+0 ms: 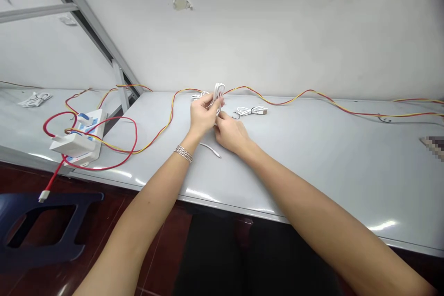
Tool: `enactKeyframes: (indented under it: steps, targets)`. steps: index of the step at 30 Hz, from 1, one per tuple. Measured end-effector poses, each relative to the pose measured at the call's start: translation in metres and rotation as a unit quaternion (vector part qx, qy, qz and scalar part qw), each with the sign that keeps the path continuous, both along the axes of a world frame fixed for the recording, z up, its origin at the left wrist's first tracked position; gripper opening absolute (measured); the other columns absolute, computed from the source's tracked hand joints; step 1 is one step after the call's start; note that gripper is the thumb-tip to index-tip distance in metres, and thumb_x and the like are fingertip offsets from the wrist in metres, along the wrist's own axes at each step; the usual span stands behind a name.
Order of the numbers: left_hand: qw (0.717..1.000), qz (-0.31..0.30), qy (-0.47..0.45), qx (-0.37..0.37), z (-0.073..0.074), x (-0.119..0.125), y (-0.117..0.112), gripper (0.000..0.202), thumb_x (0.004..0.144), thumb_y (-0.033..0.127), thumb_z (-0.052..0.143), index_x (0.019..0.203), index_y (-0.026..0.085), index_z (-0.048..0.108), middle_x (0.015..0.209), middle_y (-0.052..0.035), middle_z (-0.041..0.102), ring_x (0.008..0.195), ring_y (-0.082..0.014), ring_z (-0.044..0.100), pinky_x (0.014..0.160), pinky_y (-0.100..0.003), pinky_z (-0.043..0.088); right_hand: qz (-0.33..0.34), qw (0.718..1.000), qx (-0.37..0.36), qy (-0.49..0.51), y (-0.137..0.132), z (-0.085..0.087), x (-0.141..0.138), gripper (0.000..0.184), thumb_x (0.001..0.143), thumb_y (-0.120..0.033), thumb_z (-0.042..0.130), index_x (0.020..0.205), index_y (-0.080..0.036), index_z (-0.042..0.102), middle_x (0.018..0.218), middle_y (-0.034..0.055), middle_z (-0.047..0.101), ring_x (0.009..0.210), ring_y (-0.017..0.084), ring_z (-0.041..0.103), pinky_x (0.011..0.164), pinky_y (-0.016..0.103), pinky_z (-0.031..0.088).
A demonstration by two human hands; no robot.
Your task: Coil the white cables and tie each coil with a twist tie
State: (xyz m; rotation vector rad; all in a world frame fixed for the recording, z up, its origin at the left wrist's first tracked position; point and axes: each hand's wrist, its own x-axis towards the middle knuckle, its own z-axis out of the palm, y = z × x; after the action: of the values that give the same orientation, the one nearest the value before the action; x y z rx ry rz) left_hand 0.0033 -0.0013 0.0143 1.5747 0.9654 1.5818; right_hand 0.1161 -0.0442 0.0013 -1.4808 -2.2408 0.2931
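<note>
My left hand (pixel 203 115) is closed around a coiled white charging cable (pixel 218 89), whose loops stick up above the thumb. Fingers of my right hand (pixel 231 133) are pinched at the lower part of the same coil; the exact grip is partly hidden. A loose white cable end with a plug (pixel 215 153) trails onto the table below my hands. Just right of them lies a second coiled white USB cable (pixel 250 111) bound with a black tie. Another white coil (pixel 198 96) shows partly behind my left hand.
On the left, a white power strip (pixel 99 141) carries a charger (pixel 71 144) and a looped red cable (pixel 136 136). A red-yellow wire (pixel 308 91) runs along the back of the grey table (pixel 329 157). A blue stool (pixel 79 222) stands lower left. More white cable (pixel 35 99) lies far left.
</note>
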Motion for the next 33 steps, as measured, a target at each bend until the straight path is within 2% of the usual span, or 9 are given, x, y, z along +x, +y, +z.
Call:
enactKeyframes:
  steps: [3,6,9,11,14,16,26,31,33]
  targets:
    - [0.999,-0.004,-0.038,-0.035,-0.002,-0.006,0.006,0.015,0.084,0.030,0.076,0.076,0.017,0.074,0.073,-0.0024,0.067,0.070,-0.0130,0.061,0.071,-0.027,0.047,0.025,0.993,0.034,0.107,0.006,-0.004,0.007,0.027,0.096,-0.013,0.050,0.105,-0.018,0.075,0.118,0.0123,0.067,0.098,0.025,0.066,0.086,0.037,0.052]
    - [0.997,-0.008,-0.050,-0.061,-0.004,-0.011,0.011,0.016,0.085,0.028,0.075,0.075,0.016,0.072,0.070,-0.0021,0.066,0.067,-0.0117,0.059,0.067,-0.026,0.046,0.055,0.969,0.030,0.240,0.013,-0.013,0.010,0.021,0.096,-0.020,0.057,0.100,-0.020,0.077,0.105,0.0065,0.071,0.086,0.018,0.067,0.086,0.033,0.053]
    - [0.993,-0.023,-0.049,-0.106,-0.005,-0.011,0.011,0.016,0.083,0.025,0.075,0.071,0.016,0.071,0.066,-0.0018,0.064,0.063,-0.0113,0.057,0.063,-0.026,0.045,0.011,0.932,-0.027,0.361,0.020,-0.019,0.010,0.020,0.094,-0.037,0.064,0.088,-0.019,0.073,0.086,0.0043,0.071,0.062,0.014,0.063,0.063,0.029,0.053]
    - [0.989,-0.043,-0.044,-0.135,-0.006,-0.009,0.009,0.016,0.081,0.023,0.077,0.068,0.015,0.071,0.064,-0.0013,0.064,0.061,-0.0104,0.055,0.061,-0.025,0.043,-0.034,0.892,-0.082,0.442,0.021,-0.018,0.010,0.027,0.085,-0.045,0.074,0.083,-0.019,0.066,0.078,0.0028,0.069,0.051,0.013,0.060,0.049,0.028,0.050]
    - [0.979,-0.082,-0.041,-0.180,-0.006,-0.006,0.007,0.014,0.078,0.024,0.078,0.069,0.015,0.073,0.067,-0.0016,0.065,0.061,-0.0098,0.053,0.061,-0.025,0.041,-0.071,0.839,-0.138,0.521,0.020,-0.012,0.011,0.039,0.071,-0.043,0.087,0.075,-0.021,0.056,0.065,-0.0015,0.063,0.046,0.013,0.058,0.042,0.027,0.047]
    - [0.971,-0.107,-0.049,-0.210,-0.006,-0.005,0.006,0.014,0.079,0.024,0.077,0.070,0.014,0.074,0.070,-0.0027,0.066,0.062,-0.0102,0.054,0.061,-0.025,0.040,-0.076,0.818,-0.154,0.549,0.019,-0.008,0.013,0.042,0.068,-0.040,0.089,0.069,-0.022,0.051,0.055,-0.0045,0.057,0.043,0.013,0.055,0.040,0.025,0.045]
    - [0.958,-0.161,-0.069,-0.228,-0.006,-0.004,0.004,0.016,0.080,0.026,0.078,0.070,0.015,0.074,0.074,-0.0053,0.069,0.071,-0.0137,0.059,0.067,-0.028,0.045,-0.064,0.800,-0.174,0.570,0.024,-0.012,0.017,0.056,0.058,-0.051,0.094,0.063,-0.023,0.045,0.048,-0.0058,0.051,0.040,0.011,0.051,0.037,0.023,0.042]
    - [0.962,-0.087,-0.116,-0.231,-0.005,-0.003,0.006,0.013,0.092,0.019,0.066,0.088,0.013,0.077,0.070,-0.0018,0.064,0.061,-0.0086,0.052,0.064,-0.027,0.041,-0.032,0.803,-0.178,0.568,0.020,-0.010,0.020,0.051,0.056,-0.048,0.095,0.074,-0.022,0.054,0.058,-0.0061,0.056,0.044,0.010,0.054,0.040,0.023,0.045]
    - [0.962,-0.030,-0.140,-0.232,-0.004,-0.005,0.009,0.013,0.093,0.017,0.065,0.086,0.012,0.075,0.071,-0.0017,0.064,0.062,-0.0081,0.054,0.062,-0.025,0.041,-0.031,0.800,-0.175,0.574,0.018,-0.007,0.021,0.051,0.056,-0.045,0.095,0.083,-0.022,0.058,0.065,-0.0062,0.058,0.045,0.010,0.054,0.039,0.023,0.044]
